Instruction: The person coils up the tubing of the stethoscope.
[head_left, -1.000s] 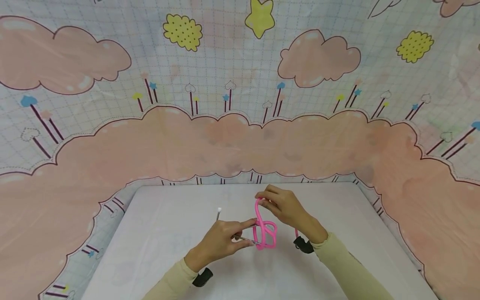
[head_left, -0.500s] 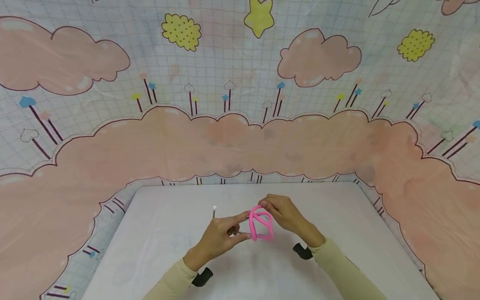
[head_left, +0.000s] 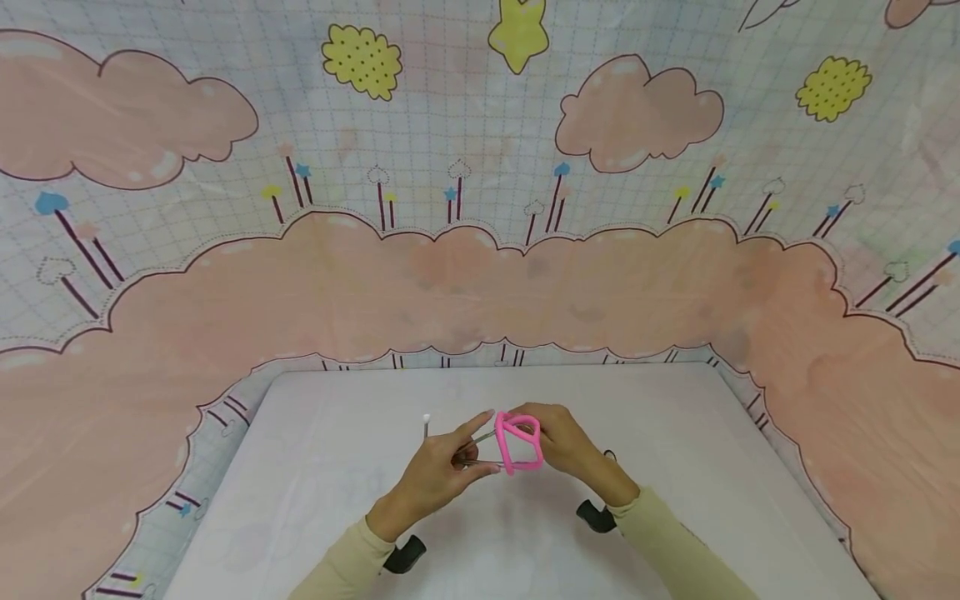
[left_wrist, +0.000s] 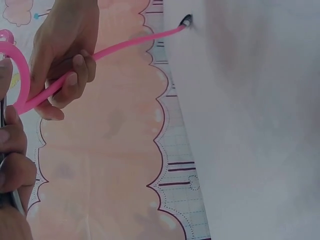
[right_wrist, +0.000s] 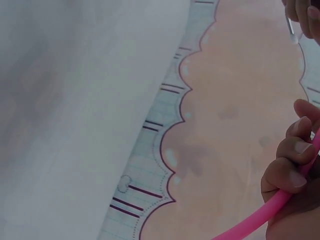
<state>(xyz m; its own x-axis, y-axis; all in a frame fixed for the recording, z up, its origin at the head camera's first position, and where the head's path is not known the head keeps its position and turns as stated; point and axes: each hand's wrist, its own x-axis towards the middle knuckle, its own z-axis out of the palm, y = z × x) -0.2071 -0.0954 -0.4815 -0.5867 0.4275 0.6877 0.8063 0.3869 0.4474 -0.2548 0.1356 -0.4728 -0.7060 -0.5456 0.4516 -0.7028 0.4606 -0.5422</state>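
Cord looped on a metal fork between two hands

From the head view, a bright-pink, round, flexible cord (head_left: 504,446) loops around the prongs of a thin, silvery metal fork (head_left: 480,462), held up over a smooth white worktop (head_left: 337,500). The left hand (head_left: 435,471) grips the fork, its lower fingers curled on the metal, thumb and forefinger spread toward the loops. A slim white-tipped rod (head_left: 427,423) stands up beyond the knuckles. The right hand (head_left: 566,433) is at the loops' far side, partly behind them. To judge by this, the loops could slide off the prong ends if the cord were pulled toward the tips.

From the left wrist, the cord crosses the right hand's curled fingers and trails to a small black loop (left_wrist: 186,21). That tail might snag; whether its end touches the worktop cannot be told.

From the right wrist, the right hand's grip is narrow, fingers folded over the cord. Should it loosen, the turns would probably slacken. No container shows in any view.
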